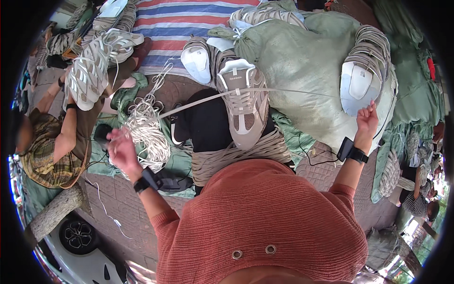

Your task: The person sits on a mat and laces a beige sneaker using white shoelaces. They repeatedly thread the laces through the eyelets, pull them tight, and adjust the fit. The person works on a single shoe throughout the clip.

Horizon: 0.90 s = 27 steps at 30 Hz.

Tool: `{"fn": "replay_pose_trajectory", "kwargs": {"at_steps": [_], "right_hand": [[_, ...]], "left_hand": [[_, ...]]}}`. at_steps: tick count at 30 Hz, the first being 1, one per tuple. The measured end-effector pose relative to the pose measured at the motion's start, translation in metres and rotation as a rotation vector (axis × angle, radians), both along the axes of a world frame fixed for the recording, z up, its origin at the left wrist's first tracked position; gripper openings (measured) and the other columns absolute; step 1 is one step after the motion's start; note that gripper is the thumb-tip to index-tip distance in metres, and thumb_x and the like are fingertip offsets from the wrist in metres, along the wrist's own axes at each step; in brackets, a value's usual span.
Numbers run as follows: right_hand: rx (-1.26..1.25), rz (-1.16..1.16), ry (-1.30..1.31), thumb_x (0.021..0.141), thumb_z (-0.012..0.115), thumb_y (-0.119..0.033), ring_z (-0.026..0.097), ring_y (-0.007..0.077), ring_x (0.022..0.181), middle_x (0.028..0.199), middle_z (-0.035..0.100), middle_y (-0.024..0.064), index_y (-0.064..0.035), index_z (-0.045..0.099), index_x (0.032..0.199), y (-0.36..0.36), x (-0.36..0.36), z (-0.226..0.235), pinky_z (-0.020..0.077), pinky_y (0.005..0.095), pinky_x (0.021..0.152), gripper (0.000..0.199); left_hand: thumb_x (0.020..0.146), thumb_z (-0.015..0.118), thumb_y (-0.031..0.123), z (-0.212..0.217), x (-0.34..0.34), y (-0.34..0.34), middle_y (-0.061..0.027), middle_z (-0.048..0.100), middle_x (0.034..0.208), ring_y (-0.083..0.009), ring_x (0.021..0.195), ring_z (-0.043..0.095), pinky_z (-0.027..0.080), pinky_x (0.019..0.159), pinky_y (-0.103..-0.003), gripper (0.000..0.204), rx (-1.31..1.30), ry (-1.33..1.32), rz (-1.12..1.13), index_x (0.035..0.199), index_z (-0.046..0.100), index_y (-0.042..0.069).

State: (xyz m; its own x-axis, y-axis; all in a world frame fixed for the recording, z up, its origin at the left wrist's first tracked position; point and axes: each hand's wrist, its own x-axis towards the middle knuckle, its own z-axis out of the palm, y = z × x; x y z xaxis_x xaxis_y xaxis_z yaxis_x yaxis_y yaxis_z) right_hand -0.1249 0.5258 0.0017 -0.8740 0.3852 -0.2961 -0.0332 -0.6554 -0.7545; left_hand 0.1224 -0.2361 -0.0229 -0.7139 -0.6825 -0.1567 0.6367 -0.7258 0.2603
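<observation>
A beige and brown sneaker point(244, 120) rests on my lap with its toe toward me. A flat beige shoelace point(196, 103) threads across its eyelets, stretched out to both sides. Out to the left, my left hand point(124, 152) is closed on one side of the lace. My right hand point(367, 124) is raised at the far right, its fingers pinched on the other side, where the lace looks very thin. A thick bundle of beige laces point(236, 158) lies across my lap, between the sneaker and my body.
A tangle of white laces point(150, 142) lies on green cloth at left. Stuffed green sacks point(298, 61) carry strung shoe uppers point(362, 80). Another person point(66, 137) handles sneakers point(90, 71) at left. Beyond lies a striped tarp point(165, 23); a car wheel point(78, 235) is lower left.
</observation>
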Motion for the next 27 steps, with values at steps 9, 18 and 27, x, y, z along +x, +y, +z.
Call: {"fn": "replay_pose_trajectory", "kwargs": {"at_steps": [9,18,27], "right_hand": [[-0.096,-0.326,0.054,0.102,0.046,-0.015,0.031,0.0109,0.053,0.061,0.032,-0.0033,-0.0064,0.059,0.106,0.055,0.013,-0.004,0.0297,0.0267,0.056,0.017],[0.018,-0.227,0.136,0.098,0.055,-0.013,0.034,0.0111,0.054,0.064,0.037,-0.0011,-0.0022,0.059,0.101,0.028,-0.012,0.012,0.0291,0.0264,0.048,0.012],[1.378,0.844,0.846,0.085,0.063,-0.009,0.059,0.0180,0.082,0.094,0.068,0.0024,-0.0115,0.068,0.092,-0.326,-0.031,0.006,0.0431,0.0315,0.076,0.009]], "left_hand": [[0.097,0.042,0.005,-0.058,0.103,-0.078,-0.0097,0.061,0.087,-0.0199,0.079,0.054,0.045,0.081,-0.036,0.025,0.235,-0.148,-0.044,0.112,0.060,-0.003],[0.089,0.061,0.008,-0.063,-0.032,0.054,-0.0011,0.070,0.082,-0.0039,0.060,0.048,0.035,0.054,-0.017,0.020,-0.697,-1.046,-0.228,0.109,0.066,0.005],[0.084,0.064,0.005,-0.025,-0.156,0.205,-0.0161,0.063,0.085,-0.0365,0.078,0.062,0.049,0.068,-0.044,0.002,-1.973,-0.596,-0.263,0.086,0.064,0.004]]}}
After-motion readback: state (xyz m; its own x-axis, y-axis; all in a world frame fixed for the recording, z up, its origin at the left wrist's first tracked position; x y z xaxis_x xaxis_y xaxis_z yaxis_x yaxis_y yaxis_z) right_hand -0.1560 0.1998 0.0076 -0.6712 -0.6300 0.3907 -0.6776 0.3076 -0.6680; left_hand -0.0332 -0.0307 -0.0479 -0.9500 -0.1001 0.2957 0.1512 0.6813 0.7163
